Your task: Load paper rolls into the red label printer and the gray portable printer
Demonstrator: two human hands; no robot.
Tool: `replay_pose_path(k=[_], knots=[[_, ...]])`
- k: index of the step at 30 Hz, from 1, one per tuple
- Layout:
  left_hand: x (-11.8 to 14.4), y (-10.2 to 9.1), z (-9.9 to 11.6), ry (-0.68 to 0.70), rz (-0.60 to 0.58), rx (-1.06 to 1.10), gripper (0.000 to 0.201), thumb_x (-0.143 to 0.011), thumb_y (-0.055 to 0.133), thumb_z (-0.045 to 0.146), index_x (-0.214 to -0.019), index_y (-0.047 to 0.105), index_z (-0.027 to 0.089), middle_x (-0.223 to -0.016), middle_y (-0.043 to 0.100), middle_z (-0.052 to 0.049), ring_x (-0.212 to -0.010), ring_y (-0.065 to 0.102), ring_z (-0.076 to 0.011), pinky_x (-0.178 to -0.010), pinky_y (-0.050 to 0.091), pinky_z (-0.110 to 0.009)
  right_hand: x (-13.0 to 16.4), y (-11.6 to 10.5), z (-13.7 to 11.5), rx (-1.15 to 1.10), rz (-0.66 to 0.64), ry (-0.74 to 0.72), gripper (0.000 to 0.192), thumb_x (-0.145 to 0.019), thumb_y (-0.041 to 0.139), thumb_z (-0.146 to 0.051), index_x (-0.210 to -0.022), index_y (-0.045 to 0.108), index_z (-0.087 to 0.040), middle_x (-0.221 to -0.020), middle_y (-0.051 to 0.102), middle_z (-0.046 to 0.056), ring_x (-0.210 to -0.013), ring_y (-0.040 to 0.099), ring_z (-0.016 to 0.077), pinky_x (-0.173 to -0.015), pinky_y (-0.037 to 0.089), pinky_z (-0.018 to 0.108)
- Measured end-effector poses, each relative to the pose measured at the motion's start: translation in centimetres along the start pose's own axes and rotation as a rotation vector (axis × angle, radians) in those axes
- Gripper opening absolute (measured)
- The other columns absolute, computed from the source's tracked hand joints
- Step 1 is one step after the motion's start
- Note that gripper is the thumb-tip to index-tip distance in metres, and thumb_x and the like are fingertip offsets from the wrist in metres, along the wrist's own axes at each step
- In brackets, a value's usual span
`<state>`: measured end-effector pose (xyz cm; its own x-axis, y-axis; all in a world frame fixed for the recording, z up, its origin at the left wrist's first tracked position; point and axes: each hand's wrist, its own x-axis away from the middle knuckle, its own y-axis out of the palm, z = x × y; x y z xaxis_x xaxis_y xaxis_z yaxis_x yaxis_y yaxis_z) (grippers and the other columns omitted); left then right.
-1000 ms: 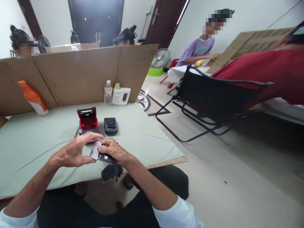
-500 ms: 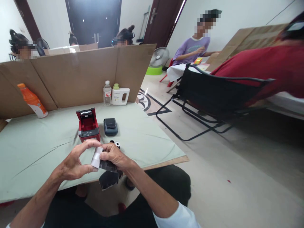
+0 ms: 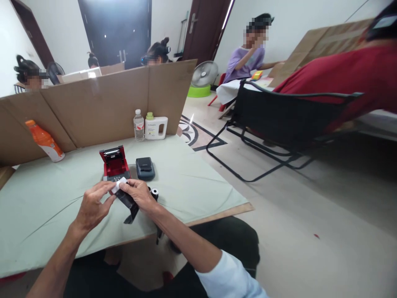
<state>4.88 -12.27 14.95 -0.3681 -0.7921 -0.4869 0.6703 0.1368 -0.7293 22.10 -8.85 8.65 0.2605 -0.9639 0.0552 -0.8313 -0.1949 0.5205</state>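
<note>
While both hands work above the near edge of the table (image 3: pixel 192 186), the left hand (image 3: pixel 93 205) pinches the white paper roll (image 3: pixel 118 185) between thumb and fingertips. The right hand (image 3: pixel 139 195) grips the black wrapper (image 3: pixel 127 203) that trails down from the roll, fingers curled over its top. Roll and wrapper sit between the two hands, held just clear of the green table cover, directly in front of the red printer (image 3: pixel 114 163).

That printer stands with its lid raised, touching nothing else. A dark blue printer (image 3: pixel 145 168) lies just beside it to the right, lid closed. A small black spool (image 3: pixel 154 193) rests on the cover by the right wrist. Further back, a clear water bottle (image 3: pixel 139 125) and a white jug (image 3: pixel 156 127) stand side by side against the cardboard screen (image 3: pixel 102 105). An orange bottle (image 3: pixel 46 140) leans at the screen's left end. Beyond the table, a black folding chair (image 3: pixel 279 120) holds a person in a red top (image 3: pixel 350 74).
</note>
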Motion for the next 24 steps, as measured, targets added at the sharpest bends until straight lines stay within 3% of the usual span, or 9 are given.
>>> replay_pose_path(k=[5,10,12,17,24], knots=[[-3.1,-0.4,-4.0,-0.04,0.009,-0.05,0.026,-0.089,0.061,0.024,-0.11,0.077,0.021,-0.111,0.078,-0.008,-0.1,0.073,-0.0237,-0.096,0.061,-0.041,-2.8,0.8,0.0,-0.029,-0.038,-0.088,0.057,-0.065,0.09,-0.051,-0.107,0.076,-0.015,-0.088,0.078,0.004,-0.078,0.071,0.0185,-0.075,0.056,0.03],[-6.5,0.4,-9.7,-0.142,-0.036,-0.072,0.032,-0.082,0.057,0.021,-0.105,0.079,0.018,-0.109,0.08,-0.009,-0.1,0.072,-0.0229,-0.089,0.06,-0.035,-3.6,0.2,1.0,-0.052,0.05,-0.052,0.077,-0.066,0.086,-0.03,-0.138,0.061,-0.017,-0.089,0.079,0.002,-0.076,0.072,0.0183,-0.074,0.058,0.032],[-7.5,1.0,-11.4,-0.174,-0.081,-0.111,0.034,-0.077,0.059,0.019,-0.103,0.081,0.019,-0.107,0.08,-0.008,-0.1,0.071,-0.0231,-0.086,0.059,-0.033,-3.4,0.0,1.6,-0.043,0.037,-0.051,0.072,-0.066,0.083,-0.027,-0.135,0.064,-0.017,-0.086,0.078,0.002,-0.073,0.072,0.0177,-0.073,0.058,0.032],[-8.9,2.3,-13.2,-0.243,-0.175,-0.163,0.039,-0.07,0.059,0.014,-0.101,0.082,0.018,-0.088,0.079,-0.005,-0.084,0.069,-0.0202,-0.08,0.055,-0.029,-3.0,-0.2,2.6,0.035,0.028,-0.071,0.036,-0.067,0.077,-0.028,-0.101,0.076,-0.014,-0.076,0.076,0.002,-0.069,0.07,0.0162,-0.071,0.056,0.031],[-10.3,3.0,-14.3,-0.305,-0.297,-0.069,0.038,-0.066,0.06,0.018,-0.098,0.081,0.016,-0.084,0.078,-0.002,-0.075,0.067,-0.0176,-0.067,0.051,-0.024,-3.4,-0.2,3.0,0.08,0.046,-0.083,0.03,-0.068,0.075,-0.029,-0.095,0.078,-0.017,-0.075,0.076,0.001,-0.066,0.069,0.0147,-0.067,0.053,0.028]])
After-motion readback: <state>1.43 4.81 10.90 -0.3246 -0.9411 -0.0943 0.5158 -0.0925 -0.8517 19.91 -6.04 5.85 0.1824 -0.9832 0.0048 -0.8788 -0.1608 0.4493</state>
